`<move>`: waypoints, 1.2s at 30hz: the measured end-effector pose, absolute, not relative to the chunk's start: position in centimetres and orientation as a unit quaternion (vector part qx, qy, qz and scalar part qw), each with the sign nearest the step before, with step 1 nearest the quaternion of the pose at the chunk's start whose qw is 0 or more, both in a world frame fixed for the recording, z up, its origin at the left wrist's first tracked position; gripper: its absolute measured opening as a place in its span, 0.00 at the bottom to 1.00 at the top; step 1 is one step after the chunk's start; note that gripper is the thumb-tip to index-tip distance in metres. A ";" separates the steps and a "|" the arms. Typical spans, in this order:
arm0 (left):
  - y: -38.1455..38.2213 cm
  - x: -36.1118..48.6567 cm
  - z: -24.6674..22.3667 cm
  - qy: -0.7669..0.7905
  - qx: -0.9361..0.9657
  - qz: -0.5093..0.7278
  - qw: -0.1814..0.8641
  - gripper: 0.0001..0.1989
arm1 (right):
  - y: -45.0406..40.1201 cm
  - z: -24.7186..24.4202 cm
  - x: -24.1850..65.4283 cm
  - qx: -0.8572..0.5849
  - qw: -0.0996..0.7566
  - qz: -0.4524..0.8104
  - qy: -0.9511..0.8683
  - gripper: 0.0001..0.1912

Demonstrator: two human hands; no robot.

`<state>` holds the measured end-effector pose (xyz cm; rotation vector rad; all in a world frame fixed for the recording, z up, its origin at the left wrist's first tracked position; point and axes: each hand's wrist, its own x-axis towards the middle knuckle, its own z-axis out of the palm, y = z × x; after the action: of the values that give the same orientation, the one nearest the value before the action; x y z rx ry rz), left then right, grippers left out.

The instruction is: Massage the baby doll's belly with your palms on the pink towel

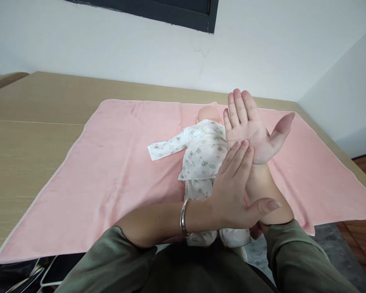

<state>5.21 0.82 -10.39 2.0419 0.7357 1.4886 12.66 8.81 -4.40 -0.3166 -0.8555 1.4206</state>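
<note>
1. On the desk [33, 97], a pink blanket [125, 142] lies spread. A clothed doll [201, 152] rests on it, head toward the wall [140, 53].
2. Right hand [247, 132]: palm exposed, fingers extended, thumb spread wide; grips nothing. It hides part of the doll.
3. Left hand [234, 187]: fingers straight, thumb spread; grips nothing. Fingertips overlap the right palm, apparently touching it.
4. Silver bracelet [182, 219]: worn around the left wrist.

left hand [233, 187] (braceleted) touches the right hand [251, 132] near a dressed doll [203, 152].
</note>
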 end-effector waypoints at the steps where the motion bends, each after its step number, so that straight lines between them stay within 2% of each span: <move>1: 0.7 5.1 -10.3 0.266 0.752 0.546 0.255 0.44 | 8.8 -4.4 12.8 -0.135 0.666 0.628 -0.378 0.33; 6: 0.1 3.8 -9.3 0.213 0.764 0.539 0.284 0.33 | 9.3 -4.2 13.4 -0.093 0.681 0.635 -0.354 0.30; 9: 0.3 2.8 -8.5 0.176 0.753 0.541 0.331 0.24 | 9.6 -4.0 13.6 -0.081 0.675 0.650 -0.339 0.30; 12: 0.9 2.1 -7.9 0.193 0.702 0.561 0.394 0.18 | 9.6 -4.0 13.5 -0.087 0.657 0.673 -0.329 0.30; 15: 2.1 1.7 -7.4 0.223 0.610 0.622 0.438 0.17 | 9.2 -4.0 13.0 -0.092 0.645 0.681 -0.334 0.29; 19: 5.0 1.3 -7.0 0.274 0.509 0.690 0.436 0.19 | 8.9 -4.0 12.5 -0.105 0.648 0.678 -0.330 0.29; 23: 9.5 1.0 -8.7 0.368 0.482 0.698 0.381 0.14 | 10.1 -4.9 12.7 -0.140 0.639 0.679 -0.332 0.30; 27: 14.3 0.4 -12.8 0.485 0.547 0.621 0.283 0.12 | 13.4 -8.4 12.6 -0.244 0.618 0.675 -0.320 0.27; 29: 15.9 0.2 -14.8 0.524 0.601 0.559 0.230 0.14 | 15.1 -10.6 12.3 -0.354 0.626 0.614 -0.325 0.19; 31: 16.7 0.0 -16.3 0.542 0.659 0.485 0.194 0.16 | 16.3 -12.6 12.0 -0.428 0.619 0.516 -0.408 0.15; 33: 16.8 0.2 -17.4 0.557 0.693 0.434 0.144 0.16 | 17.0 -13.9 12.0 -0.463 0.549 0.423 -0.552 0.18; 36: 16.5 0.6 -18.4 0.572 0.711 0.401 0.080 0.19 | 17.2 -14.6 12.7 -0.458 0.371 0.263 -0.764 0.22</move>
<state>0.61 16.50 -18.39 2.1278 1.7100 1.1996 12.72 17.21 -14.59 -1.1751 -1.9581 0.6739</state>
